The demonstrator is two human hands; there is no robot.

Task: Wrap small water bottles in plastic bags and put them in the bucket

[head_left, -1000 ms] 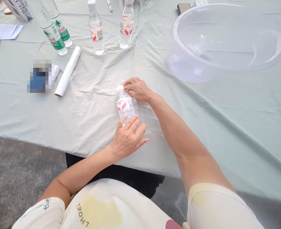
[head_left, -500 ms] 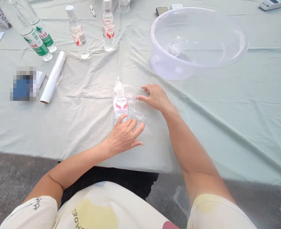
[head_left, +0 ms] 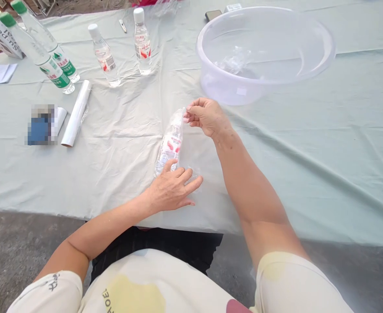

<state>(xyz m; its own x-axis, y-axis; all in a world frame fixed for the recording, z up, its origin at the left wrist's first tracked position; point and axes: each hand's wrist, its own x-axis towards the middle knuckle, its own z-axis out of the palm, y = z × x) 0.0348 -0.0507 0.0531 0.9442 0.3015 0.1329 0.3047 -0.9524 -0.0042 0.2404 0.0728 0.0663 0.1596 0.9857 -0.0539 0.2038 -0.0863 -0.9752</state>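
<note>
A small water bottle (head_left: 171, 145) with a red-and-white label lies on the cloth in front of me, with clear plastic film (head_left: 177, 117) around it. The bottle tilts slightly, its cap end away from me and to the right. My right hand (head_left: 207, 116) pinches the film between thumb and fingers beside the cap. Near the base of the bottle, my left hand (head_left: 175, 187) rests with spread fingers, its index fingertip touching the wrapped lower end. Loose film shows by its other fingers.
A large translucent basin (head_left: 230, 93) with crumpled plastic (head_left: 235, 61) inside stands at the back right. Several upright bottles, including a white-capped one (head_left: 142, 48), stand at the back left. A film roll (head_left: 77, 115) lies left, beside a blurred blue item (head_left: 39, 130). A phone (head_left: 212, 15) lies behind the basin.
My right hand has moved left to the cap end and closed on the film. The bottle's cap end has swung right. My left hand stays at the base.
</note>
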